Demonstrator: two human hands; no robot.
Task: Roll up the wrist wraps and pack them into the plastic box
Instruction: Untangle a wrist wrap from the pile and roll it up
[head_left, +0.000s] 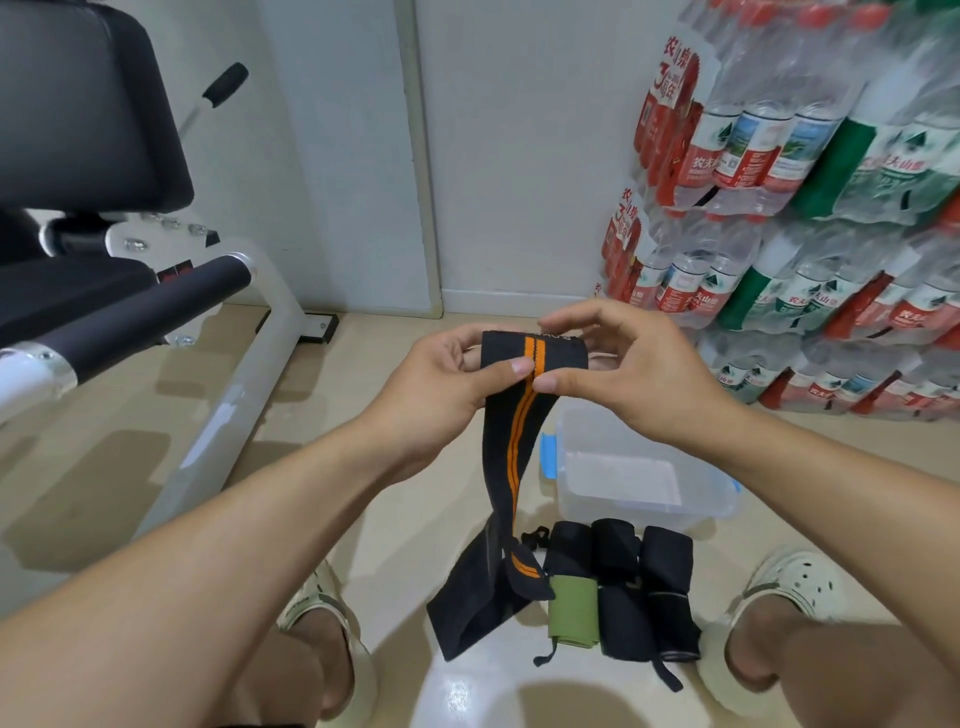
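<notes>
Now I hold the top end of the black wrist wrap with the orange stripe (524, 415) up in front of me, and I am beginning to roll it. My left hand (441, 384) pinches the left side of the small roll, thumb in front and fingers curled behind it. My right hand (628, 374) pinches the right side the same way, with the thumb on the front near the stripe and the index finger over the top edge. The long tail hangs down, and its lower end lies on the floor (363, 493) over a flat black wrap (467, 608).

To do this step well, I think I must keep both edges level, so the roll does not become a cone. I should pull a little on the tail at each turn, because the elastic cloth will probably loosen.

The plastic box (644, 467) stands open on the floor, just beyond the hanging tail and a little to the right. Near to me, in front of the box, lie three wraps side by side: the one with a green end (571, 608), a black rolled wrap (621, 587) and another black roll (670, 592). None is in the box yet, as far as I see.
</notes>
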